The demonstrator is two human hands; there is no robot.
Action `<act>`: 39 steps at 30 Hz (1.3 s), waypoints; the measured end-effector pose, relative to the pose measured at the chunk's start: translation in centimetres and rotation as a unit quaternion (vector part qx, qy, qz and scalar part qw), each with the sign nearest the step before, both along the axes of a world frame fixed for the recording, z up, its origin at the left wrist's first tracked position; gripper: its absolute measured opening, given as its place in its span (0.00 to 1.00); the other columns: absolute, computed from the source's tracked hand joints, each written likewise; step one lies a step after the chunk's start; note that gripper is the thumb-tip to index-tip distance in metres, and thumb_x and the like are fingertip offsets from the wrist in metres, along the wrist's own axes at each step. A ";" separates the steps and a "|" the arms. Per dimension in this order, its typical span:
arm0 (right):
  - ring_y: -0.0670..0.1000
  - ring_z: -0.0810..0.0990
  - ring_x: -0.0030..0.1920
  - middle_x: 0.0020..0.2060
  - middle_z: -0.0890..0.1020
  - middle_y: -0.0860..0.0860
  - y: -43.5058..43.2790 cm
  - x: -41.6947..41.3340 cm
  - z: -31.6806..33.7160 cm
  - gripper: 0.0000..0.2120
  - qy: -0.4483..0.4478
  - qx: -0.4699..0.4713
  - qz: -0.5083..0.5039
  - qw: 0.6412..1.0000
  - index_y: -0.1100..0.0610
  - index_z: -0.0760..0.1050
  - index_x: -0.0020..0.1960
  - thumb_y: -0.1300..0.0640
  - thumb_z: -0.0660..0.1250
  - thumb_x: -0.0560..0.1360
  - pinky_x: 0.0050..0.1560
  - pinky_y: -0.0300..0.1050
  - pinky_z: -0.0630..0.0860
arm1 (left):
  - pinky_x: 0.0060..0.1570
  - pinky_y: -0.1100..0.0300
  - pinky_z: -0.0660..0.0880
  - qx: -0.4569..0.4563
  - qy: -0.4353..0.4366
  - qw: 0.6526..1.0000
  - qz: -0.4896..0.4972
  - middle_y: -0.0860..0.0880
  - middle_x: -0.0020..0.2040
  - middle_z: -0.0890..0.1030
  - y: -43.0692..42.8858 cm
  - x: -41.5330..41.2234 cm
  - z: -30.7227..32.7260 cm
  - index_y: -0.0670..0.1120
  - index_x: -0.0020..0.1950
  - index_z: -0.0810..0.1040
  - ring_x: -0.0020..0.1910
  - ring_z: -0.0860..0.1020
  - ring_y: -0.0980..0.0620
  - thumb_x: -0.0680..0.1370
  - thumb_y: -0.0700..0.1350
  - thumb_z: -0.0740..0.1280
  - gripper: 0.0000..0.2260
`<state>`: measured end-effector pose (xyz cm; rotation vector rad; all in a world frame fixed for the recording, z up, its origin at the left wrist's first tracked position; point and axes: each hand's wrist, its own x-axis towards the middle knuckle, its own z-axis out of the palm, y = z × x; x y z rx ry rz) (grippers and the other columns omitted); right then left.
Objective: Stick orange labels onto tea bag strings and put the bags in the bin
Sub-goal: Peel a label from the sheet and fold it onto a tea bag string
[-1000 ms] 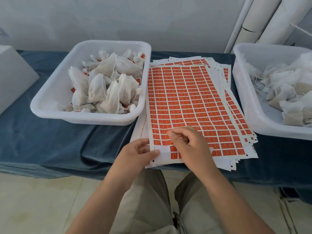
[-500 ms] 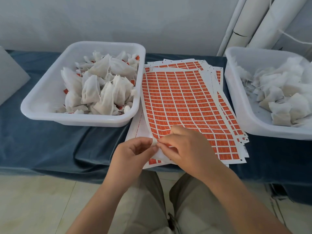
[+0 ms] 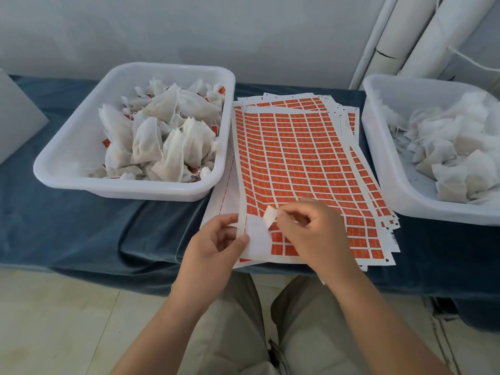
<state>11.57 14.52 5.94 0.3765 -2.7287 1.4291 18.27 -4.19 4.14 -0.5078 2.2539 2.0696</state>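
Observation:
A stack of orange label sheets [image 3: 295,163] lies on the table between two white bins. My left hand [image 3: 216,244] pinches the near left edge of the top sheet and holds it slightly lifted. My right hand [image 3: 313,231] pinches a peeled label [image 3: 270,216], its pale back facing me, just above the sheet's bare near corner. The left bin [image 3: 81,131] holds tea bags [image 3: 167,136] with orange labels showing among them. In the right bin [image 3: 384,158] lies a pile of white tea bags [image 3: 454,147] with no orange visible.
A dark blue cloth [image 3: 81,234] covers the table, whose front edge runs just before my knees. White pipes [image 3: 392,36] stand against the wall at the back right. A pale flat object [image 3: 16,117] sits at the far left.
My left hand took the sheet's edge and raised it. My right hand peeled a label off the near corner and lifted it clear. The view shifted slightly.

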 end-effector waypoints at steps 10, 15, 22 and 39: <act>0.41 0.78 0.28 0.28 0.78 0.40 2.2 1.7 2.0 0.18 -0.159 -0.285 -0.134 0.936 0.40 0.79 0.33 0.48 0.69 0.82 0.35 0.35 0.75 | 0.59 0.62 0.77 -0.351 0.135 0.926 0.026 0.64 0.65 0.74 1.9 0.6 -0.3 0.62 0.70 0.74 0.63 0.77 0.61 0.79 0.65 0.66 0.21; 0.42 0.77 0.27 0.28 0.77 0.43 1.7 2.5 2.4 0.13 -0.144 -0.323 -0.122 0.928 0.44 0.81 0.38 0.50 0.69 0.81 0.31 0.32 0.74 | 0.52 0.61 0.83 0.132 -0.011 0.990 -0.057 0.55 0.53 0.88 5.5 -1.2 3.1 0.62 0.51 0.88 0.53 0.86 0.57 0.69 0.71 0.68 0.20; 0.42 0.81 0.30 0.29 0.80 0.42 2.2 2.8 2.1 0.12 -0.131 -0.304 -0.117 0.936 0.46 0.84 0.40 0.53 0.69 0.82 0.32 0.33 0.76 | 0.44 0.65 0.80 0.165 0.038 0.986 0.004 0.50 0.47 0.89 6.5 -1.6 3.7 0.55 0.47 0.89 0.44 0.86 0.55 0.79 0.54 0.73 0.07; 0.43 0.83 0.43 0.47 0.86 0.44 4.2 0.1 3.6 0.16 -0.102 -0.242 -0.021 0.965 0.31 0.77 0.67 0.45 0.69 0.81 0.45 0.37 0.81 | 0.35 0.81 0.71 -0.122 0.061 0.989 -0.061 0.69 0.40 0.84 4.3 -4.9 3.1 0.61 0.43 0.83 0.43 0.83 0.69 0.80 0.56 0.72 0.07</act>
